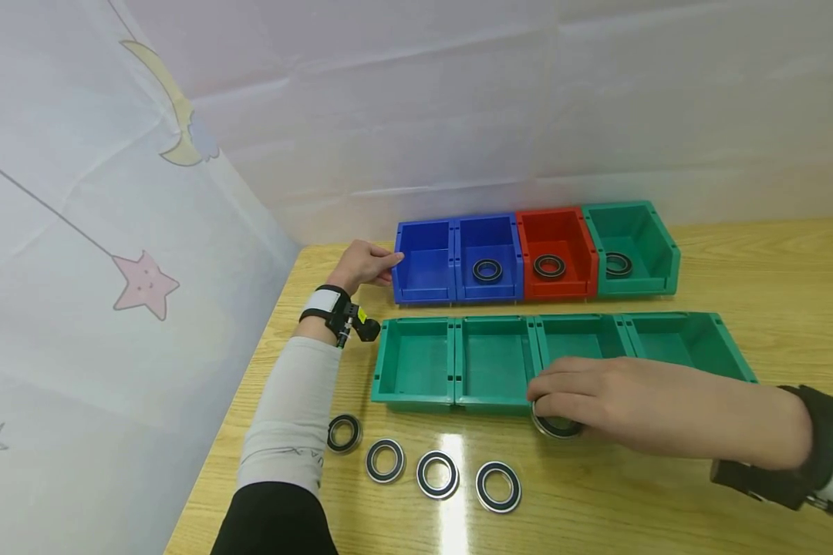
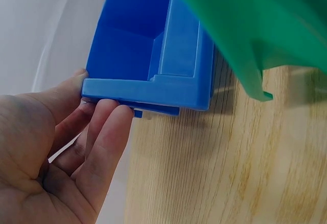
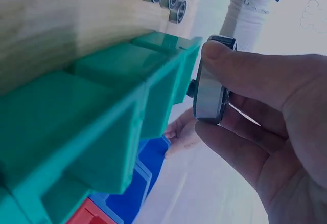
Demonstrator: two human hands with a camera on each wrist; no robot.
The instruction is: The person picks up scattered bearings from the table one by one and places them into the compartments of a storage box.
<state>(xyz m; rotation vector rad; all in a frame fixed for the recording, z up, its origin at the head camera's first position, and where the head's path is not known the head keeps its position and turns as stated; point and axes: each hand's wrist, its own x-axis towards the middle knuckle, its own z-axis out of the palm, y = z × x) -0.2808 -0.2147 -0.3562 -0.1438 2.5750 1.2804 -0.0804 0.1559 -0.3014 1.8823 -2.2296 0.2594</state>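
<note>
My left hand (image 1: 365, 264) grips the outer side of the leftmost blue bin (image 1: 423, 289); in the left wrist view its thumb is at the bin's edge and its fingers (image 2: 110, 132) are underneath. My right hand (image 1: 597, 397) pinches a ball bearing (image 3: 209, 93) by its rim between thumb and fingers. In the head view that bearing hangs at the front edge of the green bins (image 1: 493, 402), partly covered by the fingers. One bearing each lies in the second blue bin (image 1: 487, 270), the red bin (image 1: 549, 267) and the back green bin (image 1: 618, 264).
On the wooden table (image 1: 562, 509), several loose bearings (image 1: 437, 474) lie in a curved line before the front row. The left forearm (image 1: 288, 416) partly hides the leftmost one. A white printed cloth (image 1: 416, 116) hangs behind and to the left.
</note>
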